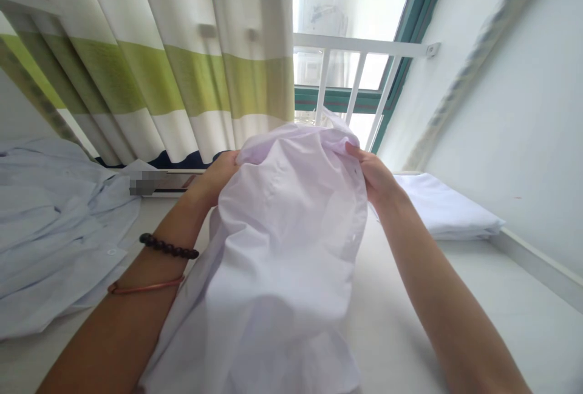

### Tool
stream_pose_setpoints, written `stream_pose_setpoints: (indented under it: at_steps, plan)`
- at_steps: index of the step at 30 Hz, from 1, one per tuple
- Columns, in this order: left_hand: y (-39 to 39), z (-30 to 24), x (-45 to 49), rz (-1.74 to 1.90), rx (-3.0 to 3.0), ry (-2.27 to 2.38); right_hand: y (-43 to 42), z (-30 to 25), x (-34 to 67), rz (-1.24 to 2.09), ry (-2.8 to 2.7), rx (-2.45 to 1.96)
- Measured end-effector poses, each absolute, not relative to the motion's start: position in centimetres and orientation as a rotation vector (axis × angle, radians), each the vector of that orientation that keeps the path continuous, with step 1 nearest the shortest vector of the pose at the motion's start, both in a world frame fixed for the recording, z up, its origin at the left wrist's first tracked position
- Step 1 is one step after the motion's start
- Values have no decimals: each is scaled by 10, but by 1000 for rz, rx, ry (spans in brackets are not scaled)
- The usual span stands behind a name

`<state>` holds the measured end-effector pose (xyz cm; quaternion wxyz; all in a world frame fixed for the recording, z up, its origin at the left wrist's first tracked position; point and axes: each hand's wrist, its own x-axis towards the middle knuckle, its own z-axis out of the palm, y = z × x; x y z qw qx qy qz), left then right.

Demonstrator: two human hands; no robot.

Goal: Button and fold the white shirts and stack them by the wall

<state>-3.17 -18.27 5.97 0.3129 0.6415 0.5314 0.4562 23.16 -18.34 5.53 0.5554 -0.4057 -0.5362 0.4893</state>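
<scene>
A white coat-like garment (pixel 291 224) hangs between my hands, raised at its upper edge, with its lower part running down toward me. My left hand (pixel 223 172) is closed on the upper left edge; cloth hides most of its fingertips. At the upper right edge my right hand (pixel 371 169) pinches the fabric, thumb on top. Small buttonhole-like marks run down the right border near that hand. A folded white cloth (pixel 444 206) lies beyond my right forearm. To the left, a loose heap of white garments (pixel 54 230) spreads out, with a button visible on one.
The white surface (pixel 401 315) beneath meets a wall (pixel 537 108) on the right. A white railing (pixel 364 45) stands before a green-framed window (pixel 410 11). A striped curtain (pixel 182 72) hangs at the back left. A flat box-like item (pixel 177 181) sits by the far edge, partly blurred.
</scene>
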Motion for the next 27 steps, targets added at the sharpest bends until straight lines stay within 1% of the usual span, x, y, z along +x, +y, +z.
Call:
stream_pose_setpoints:
  at_steps: [2, 6, 8, 10, 12, 15, 17, 19, 22, 25, 27]
  plan:
    - [-180, 63, -39, 1140, 1757, 1456, -180, 50, 230, 1147, -1380, -1069]
    - [-177, 63, -45, 821, 1798, 1513, -170, 49, 224, 1155, -1625, -1220]
    - [-174, 60, -43, 943, 1791, 1504, -156, 52, 215, 1046, -1513, -1149]
    - [-170, 54, -37, 1235, 1748, 1489, -138, 55, 206, 872, -1370, -1073]
    - [-164, 47, -31, 1364, 1693, 1395, -121, 54, 202, 729, -1349, -1146]
    - [-158, 39, -30, 1180, 1737, 1300, -113, 45, 212, 546, -1497, -1458]
    - [-158, 37, -38, 997, 1871, 1389, -120, 37, 224, 472, -1692, -1655]
    - [-160, 40, -50, 837, 2002, 1557, -134, 33, 237, 539, -1918, -1775]
    - [-166, 45, -64, 619, 2002, 1735, -155, 35, 247, 845, -1986, -1905]
    - [-170, 39, -60, 498, 1903, 1614, -169, 34, 244, 1055, -1852, -1937]
    - [-169, 28, -48, 527, 1948, 1515, -172, 26, 235, 1091, -1883, -1933]
